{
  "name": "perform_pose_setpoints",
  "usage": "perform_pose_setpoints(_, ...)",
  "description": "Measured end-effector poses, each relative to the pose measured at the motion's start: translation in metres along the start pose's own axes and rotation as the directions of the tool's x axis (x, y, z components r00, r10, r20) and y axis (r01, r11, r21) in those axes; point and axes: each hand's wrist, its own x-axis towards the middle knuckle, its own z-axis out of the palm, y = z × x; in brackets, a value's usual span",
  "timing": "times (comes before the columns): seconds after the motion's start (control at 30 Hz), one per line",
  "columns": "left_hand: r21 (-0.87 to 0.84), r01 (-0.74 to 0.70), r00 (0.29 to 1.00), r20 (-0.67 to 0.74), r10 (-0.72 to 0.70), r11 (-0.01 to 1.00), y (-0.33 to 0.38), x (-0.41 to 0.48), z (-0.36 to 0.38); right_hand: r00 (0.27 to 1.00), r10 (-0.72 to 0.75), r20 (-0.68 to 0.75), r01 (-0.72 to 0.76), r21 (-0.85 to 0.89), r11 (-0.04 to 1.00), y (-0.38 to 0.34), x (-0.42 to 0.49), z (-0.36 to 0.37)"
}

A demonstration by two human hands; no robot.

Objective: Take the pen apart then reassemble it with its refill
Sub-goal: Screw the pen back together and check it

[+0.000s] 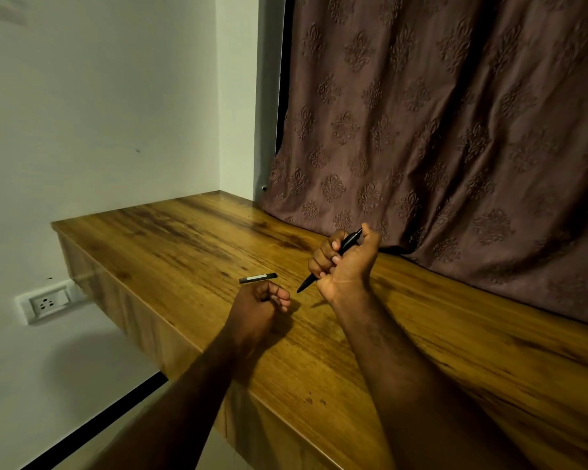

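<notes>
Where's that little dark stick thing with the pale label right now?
In the head view, the small dark piece lies flat on the wooden table, just beyond the left hand and left of the pen gripped in the right hand.

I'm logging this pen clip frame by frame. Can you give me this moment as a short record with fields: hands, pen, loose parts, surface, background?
right hand: right hand raised above the table, fist closed around the black pen
pen: tilted, tip pointing down and left, top end sticking out past the thumb
left hand: left hand low over the table, fingers curled; whether it holds anything cannot be told
loose part: short dark piece with a pale label lying flat just beyond the left hand
surface: wooden table
background: brown patterned curtain, white wall socket
</notes>
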Motion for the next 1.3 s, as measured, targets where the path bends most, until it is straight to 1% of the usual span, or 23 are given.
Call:
perform_pose_setpoints(0.03, -0.003, -0.001, 1.000, -0.005, 0.001, 1.000, -0.002, 0.002, -0.002, 1.000, 0.000, -0.002, 0.000, -0.004, 1.000, -0.001, 0.000, 0.000)
perform_pose_setpoints(0.1, 0.045, -0.003, 0.999, -0.033, 0.005, 0.999, -0.001, 0.002, -0.003, 1.000, -0.008, -0.009, 0.008, -0.013, 1.000, -0.002, 0.000, 0.001)
perform_pose_setpoints(0.3, 0.031, -0.018, 1.000, -0.009, 0.019, 0.999, 0.007, -0.007, 0.005, 0.999, -0.039, -0.020, 0.039, 0.000, 0.999, -0.001, 0.001, -0.001)
perform_pose_setpoints(0.4, 0.062, -0.035, 0.999, -0.018, 0.036, 0.997, 0.011, -0.010, 0.007, 0.999, -0.049, -0.015, 0.049, -0.005, 0.999, -0.001, 0.002, -0.001)
perform_pose_setpoints(0.53, -0.039, 0.022, 1.000, 0.010, -0.021, 0.999, 0.012, -0.011, 0.008, 0.999, -0.039, -0.010, 0.039, -0.015, 0.999, 0.000, 0.002, 0.000)
perform_pose_setpoints(0.67, -0.082, 0.026, 1.000, 0.010, -0.025, 0.996, 0.012, -0.013, 0.010, 1.000, -0.020, -0.011, 0.020, -0.021, 1.000, 0.000, 0.001, 0.000)
perform_pose_setpoints(0.83, -0.002, 0.004, 1.000, -0.006, -0.004, 1.000, 0.013, -0.014, 0.009, 1.000, -0.027, -0.015, 0.027, -0.031, 0.999, -0.002, 0.001, 0.000)
perform_pose_setpoints(1.0, -0.021, 0.014, 1.000, 0.021, -0.014, 1.000, 0.013, -0.014, 0.008, 0.997, -0.061, -0.039, 0.061, -0.010, 0.998, 0.000, 0.001, 0.001)
perform_pose_setpoints(1.3, -0.126, 0.053, 0.998, 0.042, -0.048, 0.991, 0.008, -0.008, 0.007, 0.999, -0.036, -0.023, 0.036, -0.004, 0.999, 0.000, 0.002, 0.000)
